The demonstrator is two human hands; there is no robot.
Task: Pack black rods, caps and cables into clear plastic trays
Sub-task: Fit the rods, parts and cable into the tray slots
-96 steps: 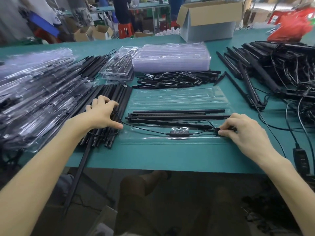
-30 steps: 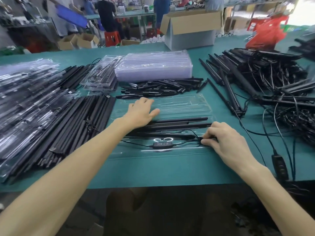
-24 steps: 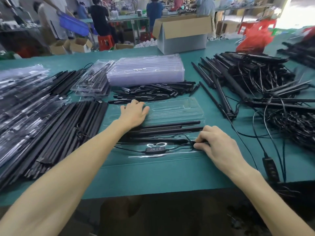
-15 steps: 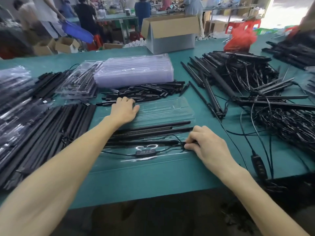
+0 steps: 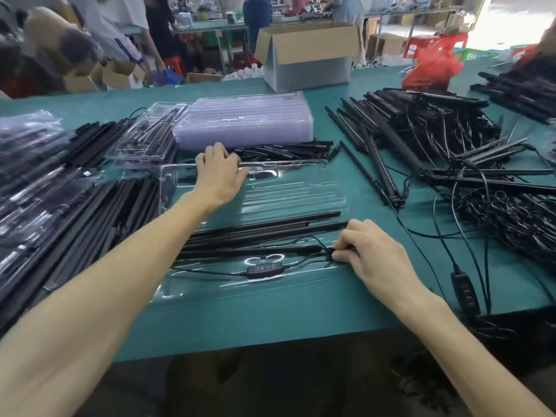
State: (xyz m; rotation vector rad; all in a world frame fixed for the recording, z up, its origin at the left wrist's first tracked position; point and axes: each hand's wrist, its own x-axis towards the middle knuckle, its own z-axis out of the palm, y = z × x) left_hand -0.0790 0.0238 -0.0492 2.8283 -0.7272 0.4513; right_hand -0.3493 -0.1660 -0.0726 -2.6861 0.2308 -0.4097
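Clear plastic tray (image 5: 168,188) on the tabletop (image 5: 270,311) holds black rods (image 5: 264,227); right hand (image 5: 370,254) pinches the cable plug (image 5: 331,253) at its near edge, left hand (image 5: 219,173) curls over the caps (image 5: 285,150), grip indeterminate; seating a cap appears next.

Teal-covered worktable (image 5: 270,311), open cardboard box (image 5: 307,55) far centre, red stool (image 5: 419,45) and daylight far right, people (image 5: 255,13) at far benches (image 5: 210,25), small cartons (image 5: 117,75) far left.

A packing workshop: a long green-covered table (image 5: 270,311) carries bulk heaps of black plastic rods (image 5: 90,224), stacked clear plastic trays (image 5: 243,121) and an open cardboard box (image 5: 310,58).
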